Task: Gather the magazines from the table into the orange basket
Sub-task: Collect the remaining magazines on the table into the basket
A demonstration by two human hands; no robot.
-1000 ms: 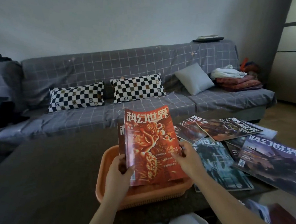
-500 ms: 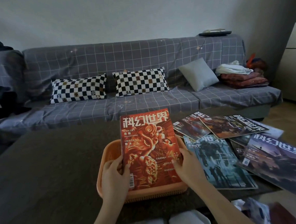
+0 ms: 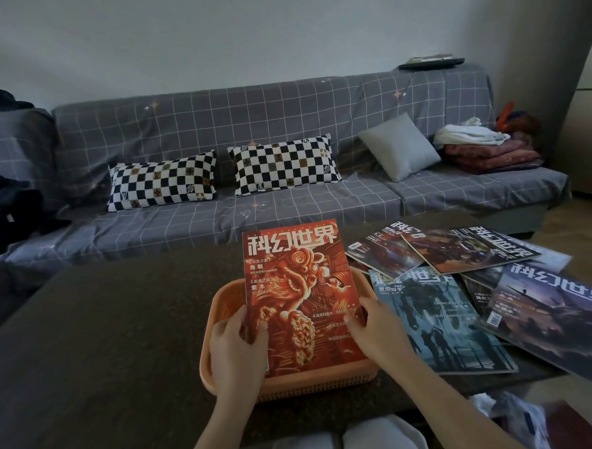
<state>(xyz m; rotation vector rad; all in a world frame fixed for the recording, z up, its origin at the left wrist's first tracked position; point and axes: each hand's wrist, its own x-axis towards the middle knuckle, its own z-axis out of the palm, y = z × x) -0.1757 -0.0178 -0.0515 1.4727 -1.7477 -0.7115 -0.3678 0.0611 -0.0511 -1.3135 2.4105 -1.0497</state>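
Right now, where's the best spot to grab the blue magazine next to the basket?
Probably its near right corner. The blue magazine lies flat on the table, its far end tucked under other magazines, and its left edge close to the orange basket. Come from the right with the right hand, lift the free corner, then slide it out towards you.

Dark table (image 3: 104, 330) under basket (image 3: 220, 304), scattered magazines (image 3: 443, 323)

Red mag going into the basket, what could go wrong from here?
1. The red magazine looks longer than the orange basket; its top sticks out past the far rim, so it may tip out once both hands let go.
2. The pile to the right overlaps loosely, and one magazine overhangs the table edge; it could slide off.
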